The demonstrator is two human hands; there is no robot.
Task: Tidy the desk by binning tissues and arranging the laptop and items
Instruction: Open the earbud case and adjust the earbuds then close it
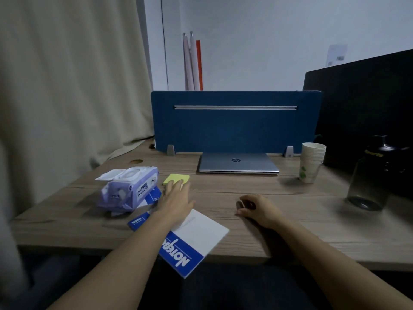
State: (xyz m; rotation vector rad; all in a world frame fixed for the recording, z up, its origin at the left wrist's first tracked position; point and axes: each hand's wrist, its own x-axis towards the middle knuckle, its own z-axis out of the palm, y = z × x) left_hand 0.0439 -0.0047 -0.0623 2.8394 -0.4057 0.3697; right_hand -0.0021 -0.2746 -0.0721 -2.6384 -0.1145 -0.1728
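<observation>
A closed silver laptop (pixel 238 163) lies at the back of the wooden desk (pixel 223 189), against a blue divider panel. My left hand (pixel 176 198) reaches forward, its fingertips touching a yellow sticky-note pad (pixel 174 178). Left of it sits a purple wet-wipes pack (pixel 129 189) with its lid flipped up, lying on blue-and-white notepads (pixel 154 195). A larger blue-and-white notepad (pixel 194 240) lies under my left forearm at the front edge. My right hand (pixel 257 209) rests on the desk with fingers curled; whether it holds anything is unclear.
A stack of paper cups (pixel 311 163) stands right of the laptop. A dark glass bottle (pixel 373 175) stands further right before a black monitor (pixel 366 104). A beige curtain (pixel 67 86) hangs at the left. A small blue notepad (pixel 139 221) lies near the front.
</observation>
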